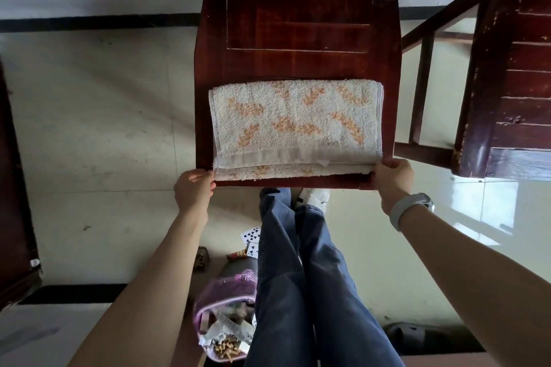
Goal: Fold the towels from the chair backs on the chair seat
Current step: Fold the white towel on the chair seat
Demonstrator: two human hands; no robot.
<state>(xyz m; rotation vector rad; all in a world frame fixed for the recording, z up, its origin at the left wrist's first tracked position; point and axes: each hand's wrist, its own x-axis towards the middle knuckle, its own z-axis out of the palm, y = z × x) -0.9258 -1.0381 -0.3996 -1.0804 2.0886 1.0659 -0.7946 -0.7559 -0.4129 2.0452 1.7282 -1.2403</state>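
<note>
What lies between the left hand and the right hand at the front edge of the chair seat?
In the head view, the folded towel spans the gap between the left hand and the right hand, on the chair seat.

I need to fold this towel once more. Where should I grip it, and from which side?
Probably pinch the two near corners, where the left hand and right hand sit. The towel lies flat on the seat, its layered open edges at the front; come from the front and carry them toward the far fold.

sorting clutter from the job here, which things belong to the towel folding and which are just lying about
Job: towel, chair seat, left hand and right hand at its near corners.
Lying about: playing cards, pink bin of litter, second chair.
</note>
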